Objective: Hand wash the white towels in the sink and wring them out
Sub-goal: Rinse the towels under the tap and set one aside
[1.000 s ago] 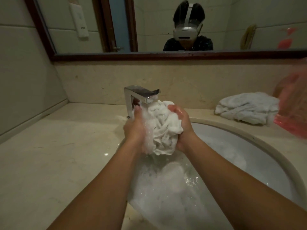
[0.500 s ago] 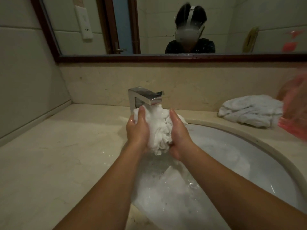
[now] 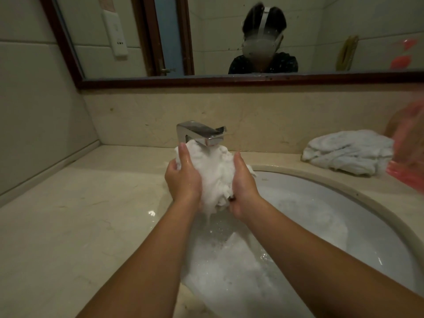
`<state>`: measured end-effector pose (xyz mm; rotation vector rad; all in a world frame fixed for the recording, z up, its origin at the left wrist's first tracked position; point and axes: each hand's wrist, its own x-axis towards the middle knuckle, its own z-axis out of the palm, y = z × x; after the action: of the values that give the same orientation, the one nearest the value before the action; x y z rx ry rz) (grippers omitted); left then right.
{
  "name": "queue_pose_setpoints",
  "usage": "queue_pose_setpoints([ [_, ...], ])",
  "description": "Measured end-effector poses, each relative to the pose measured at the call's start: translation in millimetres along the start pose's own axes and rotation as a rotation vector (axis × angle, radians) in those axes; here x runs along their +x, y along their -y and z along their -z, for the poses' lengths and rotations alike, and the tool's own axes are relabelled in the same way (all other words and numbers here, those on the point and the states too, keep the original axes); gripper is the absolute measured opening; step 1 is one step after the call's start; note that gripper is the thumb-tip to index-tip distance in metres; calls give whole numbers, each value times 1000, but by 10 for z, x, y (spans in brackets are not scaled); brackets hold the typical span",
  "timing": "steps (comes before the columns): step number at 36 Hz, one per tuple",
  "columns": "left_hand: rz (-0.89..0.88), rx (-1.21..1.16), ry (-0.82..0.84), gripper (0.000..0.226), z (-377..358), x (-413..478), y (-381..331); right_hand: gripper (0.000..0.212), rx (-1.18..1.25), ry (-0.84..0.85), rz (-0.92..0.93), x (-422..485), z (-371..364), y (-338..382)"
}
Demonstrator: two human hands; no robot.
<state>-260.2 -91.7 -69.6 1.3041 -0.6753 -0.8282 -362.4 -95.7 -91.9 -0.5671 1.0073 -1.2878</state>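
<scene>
Now the towel (image 3: 214,173) stands roughly upright under the faucet (image 3: 202,133), the left hand (image 3: 182,177) and the right hand (image 3: 243,187) clamped on its opposite sides, equally near.

Towel (image 3: 213,173): plain white. Second towel (image 3: 348,152): white, greyer in the folds. Sink (image 3: 378,249): white bowl, with white suds (image 3: 229,283) in it. Tap (image 3: 199,131): shiny silver. Counter (image 3: 80,214): beige marble, faint pale veins. Backsplash (image 3: 275,118): same beige, a few darker specks. Mirror frame (image 3: 252,80): dark red-brown. Wall tiles (image 3: 34,111): pale grey-green. Blurred thing (image 3: 410,157) at right edge: translucent pink-red. In the mirror: white socket (image 3: 117,35), brown door frame (image 3: 146,35), blue strip (image 3: 167,31), yellow item (image 3: 346,53), dark top (image 3: 282,63) with small light speckles.
</scene>
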Motion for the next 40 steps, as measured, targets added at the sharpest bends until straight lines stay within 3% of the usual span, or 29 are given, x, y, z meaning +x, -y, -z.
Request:
queue_pose_setpoints([
  [7, -14, 57, 117, 59, 30, -71, -13, 73, 69, 114, -18, -52, 96, 26],
  [11, 79, 107, 262, 116, -79, 194, 316, 63, 8, 132, 63, -103, 162, 151],
  [13, 171, 102, 339, 129, -161, 382, 576, 60, -45, 131, 130, -84, 192, 185],
  [16, 198, 80, 411, 113, -210, 244, 405, 67, -76, 65, 181, -1, 227, 177],
  [21, -80, 128, 273, 62, -131, -117, 40, 46, 7, 18, 121, -42, 197, 132],
  [27, -146, 151, 255, 52, -42, -146, 1, 74, 44, 111, 21, -17, 133, 44],
  [32, -25, 138, 250, 57, -43, -160, 23, 68, 3, 9, 90, -27, 91, 24],
  [40, -75, 254, 138, 54, -134, -126, 64, 44, -93, -317, 201, -84, -36, -53],
])
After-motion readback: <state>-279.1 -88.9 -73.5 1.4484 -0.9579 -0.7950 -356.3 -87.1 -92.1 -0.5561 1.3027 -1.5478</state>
